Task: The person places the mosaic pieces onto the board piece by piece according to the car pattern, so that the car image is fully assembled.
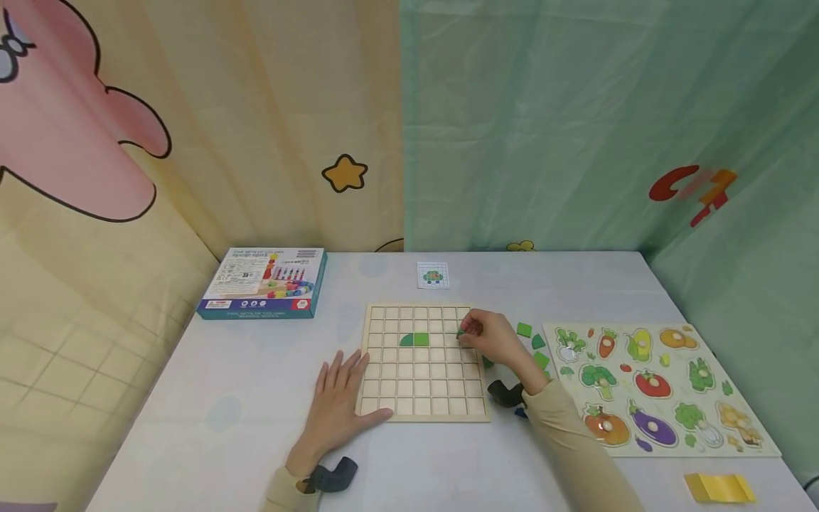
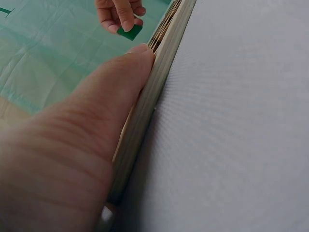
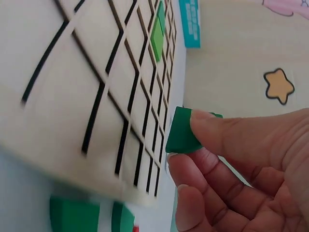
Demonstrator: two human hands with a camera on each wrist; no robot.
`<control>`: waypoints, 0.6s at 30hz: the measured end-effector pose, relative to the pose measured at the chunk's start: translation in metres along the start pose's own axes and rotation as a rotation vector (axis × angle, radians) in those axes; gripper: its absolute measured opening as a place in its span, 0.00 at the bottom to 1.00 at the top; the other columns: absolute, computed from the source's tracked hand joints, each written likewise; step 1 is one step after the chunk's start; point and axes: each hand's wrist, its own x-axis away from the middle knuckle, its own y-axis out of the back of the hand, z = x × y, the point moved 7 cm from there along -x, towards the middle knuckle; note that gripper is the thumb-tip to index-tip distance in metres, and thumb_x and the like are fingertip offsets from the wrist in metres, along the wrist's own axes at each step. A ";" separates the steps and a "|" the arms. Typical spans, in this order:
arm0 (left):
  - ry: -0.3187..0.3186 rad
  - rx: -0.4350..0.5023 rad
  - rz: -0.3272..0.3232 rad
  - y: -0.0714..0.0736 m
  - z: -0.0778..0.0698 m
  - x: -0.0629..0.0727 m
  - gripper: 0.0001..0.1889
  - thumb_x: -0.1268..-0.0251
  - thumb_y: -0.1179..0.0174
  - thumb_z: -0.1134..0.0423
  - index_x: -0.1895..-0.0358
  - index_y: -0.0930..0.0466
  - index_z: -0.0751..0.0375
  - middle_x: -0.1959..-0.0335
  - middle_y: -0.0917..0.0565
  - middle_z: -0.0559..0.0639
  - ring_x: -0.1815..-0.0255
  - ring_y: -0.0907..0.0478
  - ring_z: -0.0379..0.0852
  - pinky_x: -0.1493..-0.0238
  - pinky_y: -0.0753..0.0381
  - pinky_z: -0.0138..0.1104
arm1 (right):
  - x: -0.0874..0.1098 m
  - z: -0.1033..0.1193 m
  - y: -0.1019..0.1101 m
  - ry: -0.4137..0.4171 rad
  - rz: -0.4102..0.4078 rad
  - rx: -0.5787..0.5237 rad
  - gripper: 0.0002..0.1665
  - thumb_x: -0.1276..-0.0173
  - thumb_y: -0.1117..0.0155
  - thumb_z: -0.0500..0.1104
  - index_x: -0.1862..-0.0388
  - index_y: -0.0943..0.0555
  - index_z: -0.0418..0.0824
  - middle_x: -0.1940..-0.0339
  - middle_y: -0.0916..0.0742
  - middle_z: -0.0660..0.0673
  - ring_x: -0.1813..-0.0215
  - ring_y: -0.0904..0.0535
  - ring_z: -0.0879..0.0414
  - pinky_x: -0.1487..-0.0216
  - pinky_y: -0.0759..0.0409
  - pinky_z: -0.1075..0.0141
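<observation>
My right hand (image 1: 495, 340) pinches a dark green tile with a curved edge (image 3: 182, 130) between thumb and fingers, over the right side of a wooden grid board (image 1: 426, 419). My left hand (image 1: 338, 405) lies spread at the board's lower left corner, its thumb along the front edge; the left wrist view shows the thumb (image 2: 116, 77) against the board's side. In the grid's upper part, a green quarter-circle tile (image 1: 407, 340) sits beside a lighter green square tile (image 1: 421, 340).
Loose green tiles (image 1: 525, 329) lie right of the board, partly behind the right arm. A small pattern card (image 1: 433, 276) is beyond it. A vegetable puzzle board (image 1: 625, 387) fills the right, with a yellow block (image 1: 719, 488) nearer. A flat box (image 1: 262, 281) stands back left.
</observation>
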 end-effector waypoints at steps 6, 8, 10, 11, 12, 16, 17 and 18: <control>-0.002 -0.005 0.003 -0.001 -0.001 0.000 0.55 0.52 0.44 0.26 0.26 0.46 0.59 0.27 0.44 0.55 0.26 0.59 0.60 0.30 0.64 0.53 | -0.010 0.009 -0.018 -0.009 0.021 0.025 0.03 0.39 0.34 0.32 0.68 0.19 0.39 0.76 0.20 0.52 0.72 0.27 0.58 0.69 0.27 0.64; -0.001 -0.009 0.003 0.000 -0.001 0.000 0.55 0.52 0.44 0.26 0.26 0.46 0.59 0.27 0.44 0.55 0.26 0.59 0.60 0.30 0.64 0.53 | -0.012 0.011 -0.022 -0.009 0.027 0.028 0.03 0.39 0.34 0.33 0.68 0.19 0.40 0.76 0.20 0.53 0.72 0.27 0.58 0.69 0.27 0.64; 0.000 -0.009 0.002 0.000 -0.001 0.000 0.55 0.52 0.44 0.26 0.26 0.46 0.59 0.27 0.44 0.55 0.26 0.59 0.60 0.30 0.64 0.53 | -0.015 0.013 -0.026 -0.015 0.033 0.032 0.03 0.40 0.34 0.33 0.69 0.18 0.41 0.76 0.20 0.53 0.72 0.27 0.58 0.69 0.27 0.65; 0.001 -0.009 0.002 0.000 -0.001 0.000 0.55 0.52 0.44 0.26 0.26 0.46 0.59 0.27 0.44 0.55 0.26 0.59 0.60 0.30 0.64 0.53 | -0.016 0.013 -0.027 -0.018 0.035 0.040 0.03 0.40 0.33 0.34 0.69 0.18 0.42 0.76 0.19 0.54 0.72 0.27 0.59 0.69 0.27 0.65; 0.001 -0.010 0.002 0.000 -0.001 0.000 0.55 0.52 0.44 0.26 0.26 0.46 0.59 0.27 0.44 0.55 0.26 0.59 0.60 0.30 0.64 0.54 | -0.017 0.013 -0.029 -0.026 0.038 0.050 0.03 0.40 0.33 0.35 0.69 0.18 0.43 0.76 0.19 0.54 0.73 0.26 0.59 0.70 0.28 0.65; 0.004 -0.018 0.004 0.000 -0.001 0.000 0.55 0.52 0.45 0.25 0.26 0.46 0.59 0.27 0.44 0.55 0.26 0.59 0.60 0.30 0.64 0.54 | -0.020 0.013 -0.034 -0.059 0.047 0.101 0.04 0.40 0.31 0.37 0.70 0.18 0.45 0.75 0.19 0.55 0.73 0.26 0.61 0.72 0.28 0.66; 0.004 -0.020 0.004 0.000 -0.001 0.000 0.55 0.52 0.44 0.25 0.26 0.46 0.59 0.27 0.44 0.55 0.26 0.58 0.60 0.30 0.63 0.54 | -0.020 0.013 -0.035 -0.067 0.050 0.107 0.04 0.41 0.31 0.38 0.70 0.18 0.46 0.75 0.19 0.56 0.73 0.25 0.61 0.72 0.28 0.66; 0.005 -0.022 0.004 0.000 -0.001 0.000 0.55 0.52 0.44 0.25 0.26 0.46 0.59 0.27 0.44 0.55 0.26 0.58 0.60 0.30 0.63 0.54 | -0.021 0.013 -0.036 -0.074 0.052 0.111 0.04 0.41 0.31 0.38 0.70 0.18 0.46 0.75 0.19 0.56 0.73 0.25 0.61 0.72 0.28 0.65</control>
